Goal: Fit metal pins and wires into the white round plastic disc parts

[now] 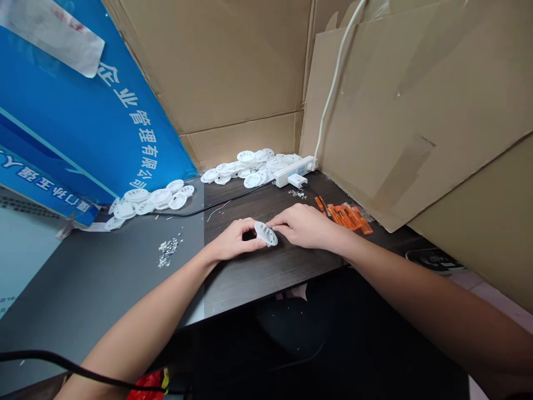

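Between my hands, just above the dark tabletop, is a white oval plastic piece (266, 234) with several small holes, tilted on its edge. My left hand (234, 240) grips its left side between thumb and fingers. From the right, my right hand (306, 226) reaches its fingers to the upper edge of the piece; the fingers are pinched together, and what they hold, if anything, is hidden. Similar white pieces lie in one heap (154, 201) at the left and another heap (250, 166) at the back. A pile of small shiny metal parts (167, 251) lies left of my hands.
A white power strip (295, 171) with a plugged-in adapter stands at the back right. Orange strips (348, 216) lie right of my right hand, near small clear bits (297, 194). A black cable (208, 208) crosses the table (245, 282). Cardboard walls (245, 61) and a blue panel (95, 116) enclose it.
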A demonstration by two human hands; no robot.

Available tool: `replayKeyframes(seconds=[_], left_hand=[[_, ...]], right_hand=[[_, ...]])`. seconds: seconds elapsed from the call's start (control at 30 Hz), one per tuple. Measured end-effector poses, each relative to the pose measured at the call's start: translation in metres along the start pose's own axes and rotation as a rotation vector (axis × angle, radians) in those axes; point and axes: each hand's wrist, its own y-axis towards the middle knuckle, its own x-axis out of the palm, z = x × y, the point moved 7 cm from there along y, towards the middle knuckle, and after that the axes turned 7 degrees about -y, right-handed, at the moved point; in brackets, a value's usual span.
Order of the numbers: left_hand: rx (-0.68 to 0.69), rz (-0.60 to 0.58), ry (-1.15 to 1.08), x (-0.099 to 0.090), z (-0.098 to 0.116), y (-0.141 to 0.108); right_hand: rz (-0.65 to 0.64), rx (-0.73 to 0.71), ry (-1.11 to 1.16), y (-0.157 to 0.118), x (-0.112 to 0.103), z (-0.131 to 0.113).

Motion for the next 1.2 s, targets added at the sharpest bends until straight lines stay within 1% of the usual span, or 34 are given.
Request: replayKeyframes(seconds=[0.13,0.23,0.4,0.5,0.57,0.67,0.77,0.97,1.2], left_hand=[[-0.007,0.002,0.032,0.001,-0.001,0.001],[-0.009,0.005,0.070,0.001,0.000,0.001],[-0.045,0.005,0.097,0.003,-0.002,0.001],[-0.068,0.001,0.094,0.003,-0.003,0.001],[-0.060,-0.008,0.086,0.004,-0.001,0.002],[-0.026,-0.031,0.055,0.004,0.002,0.002],[-0.016,-0.052,0.040,0.003,0.002,0.001],[-0.025,-0.052,0.051,0.002,0.000,0.000],[-0.046,-0.055,0.080,0.002,0.000,0.001]], right_hand=[[-0.001,-0.005,-0.026,0.000,0.002,0.003],[-0.019,0.019,-0.068,0.001,0.003,0.004],[-0.055,0.055,-0.148,0.000,0.004,-0.006],[-0.069,0.052,-0.193,-0.002,0.005,-0.011],[-0.062,0.033,-0.175,-0.004,0.004,-0.010],[-0.031,0.009,-0.080,-0.004,0.000,-0.004],[-0.004,0.010,-0.012,-0.003,-0.003,-0.001],[-0.007,0.098,-0.027,0.001,-0.003,-0.005],[-0.016,0.086,-0.034,0.001,-0.001,-0.005]])
